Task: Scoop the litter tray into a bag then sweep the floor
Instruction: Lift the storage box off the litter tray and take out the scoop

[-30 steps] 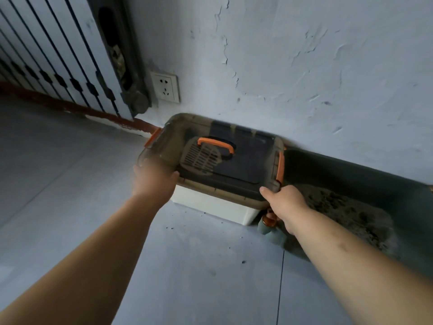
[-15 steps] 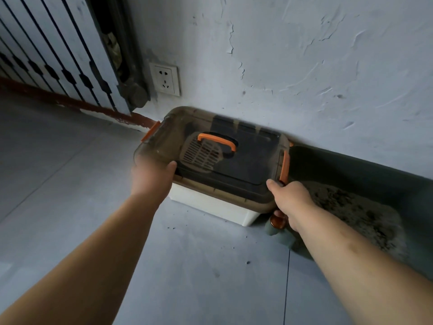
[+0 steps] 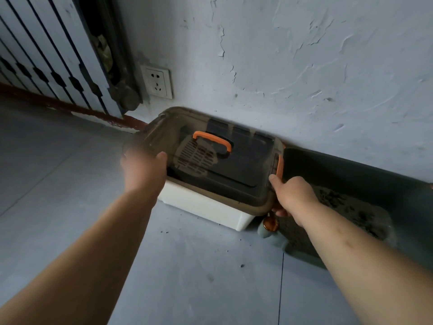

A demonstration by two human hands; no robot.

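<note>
Holding lid [image 3: 234,170] by both short ends: L grip [image 3: 143,170], R grip [image 3: 293,195] each pinching rim; scoop [image 3: 196,156] under lid, nearer L.

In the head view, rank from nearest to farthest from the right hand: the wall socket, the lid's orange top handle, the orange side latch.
From the right hand, which grips the lid:
1. Orange side latch, just beyond the thumb, at the lid's right end.
2. Orange top handle, mid-lid, to the left.
3. Wall socket, up on the wall, far left.

Left hand [image 3: 143,171] apparently raising left end of lid [image 3: 236,167], motion-blurred
</note>
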